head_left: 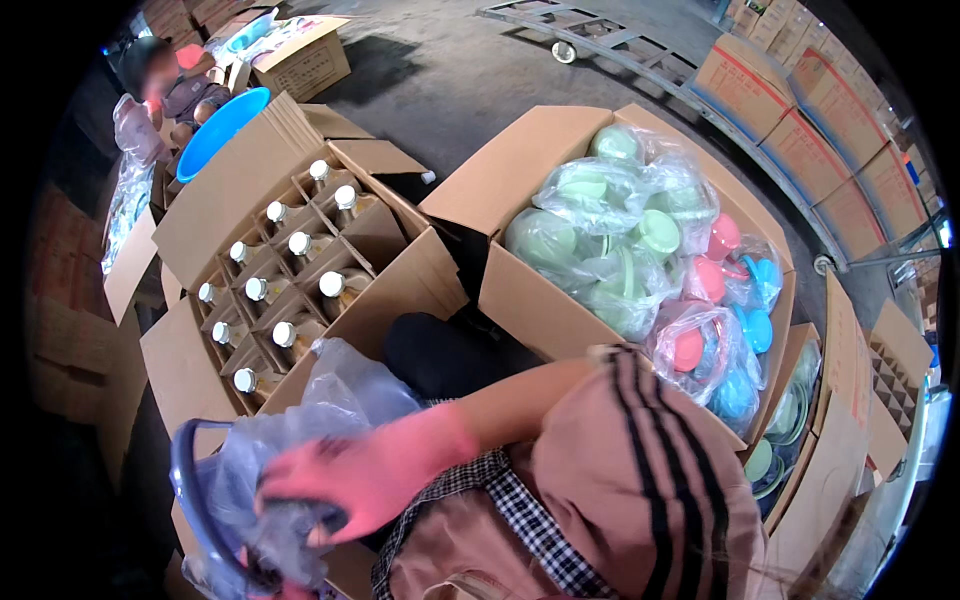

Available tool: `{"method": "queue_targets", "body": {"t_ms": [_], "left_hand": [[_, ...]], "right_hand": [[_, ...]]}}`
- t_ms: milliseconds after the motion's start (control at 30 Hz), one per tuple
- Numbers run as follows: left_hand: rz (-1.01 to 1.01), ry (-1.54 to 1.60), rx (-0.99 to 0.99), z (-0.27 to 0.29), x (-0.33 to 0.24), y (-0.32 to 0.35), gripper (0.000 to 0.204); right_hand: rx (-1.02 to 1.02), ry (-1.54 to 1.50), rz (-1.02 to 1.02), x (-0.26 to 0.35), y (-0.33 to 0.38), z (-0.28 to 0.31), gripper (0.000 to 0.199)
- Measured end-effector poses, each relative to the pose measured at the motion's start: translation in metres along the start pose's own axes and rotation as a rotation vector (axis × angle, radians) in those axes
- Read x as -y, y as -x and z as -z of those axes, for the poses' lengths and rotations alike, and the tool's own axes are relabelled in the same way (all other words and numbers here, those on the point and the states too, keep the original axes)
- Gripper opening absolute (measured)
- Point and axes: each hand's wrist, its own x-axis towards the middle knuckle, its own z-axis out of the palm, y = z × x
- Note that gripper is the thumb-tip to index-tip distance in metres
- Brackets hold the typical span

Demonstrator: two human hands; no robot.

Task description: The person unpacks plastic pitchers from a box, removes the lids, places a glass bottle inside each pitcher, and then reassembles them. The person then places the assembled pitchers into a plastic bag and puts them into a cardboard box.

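Note:
My right hand, in a pink glove with a dark palm, is closed on a clear plastic bag low in front of me, and motion smears its fingers. A dark purple-blue curved handle sticks out at the bag's left side; what it belongs to is mostly hidden by the plastic. Of my left hand just a bit of pink glove shows at the lower edge, under the bag, its fingers hidden. Directly beyond stands an open cardboard box with dividers, holding several white-capped bottles upright.
At the right, another open carton holds bagged green, pink and blue plastic items. More cartons stand beyond it. A metal trolley is at the back, near stacked boxes. A person sits far left by a blue basin.

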Motion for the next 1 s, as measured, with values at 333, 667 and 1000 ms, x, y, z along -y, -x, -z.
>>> {"method": "queue_targets", "body": {"t_ms": [333,667,1000], "left_hand": [[-0.024,0.062,0.138,-0.012,0.02,-0.041,0.043],[-0.168,0.097,0.421,-0.063,-0.03,-0.062,0.041],[-0.761,-0.186,0.427,-0.103,-0.08,-0.104,0.038]], "right_hand": [[-0.915,1.094,-1.671,-0.013,0.343,0.09,0.075],[-1.675,0.805,-0.984,0.001,0.341,0.118,0.04],[-1.688,0.142,0.071,0.232,0.444,0.221,0.027]]}}
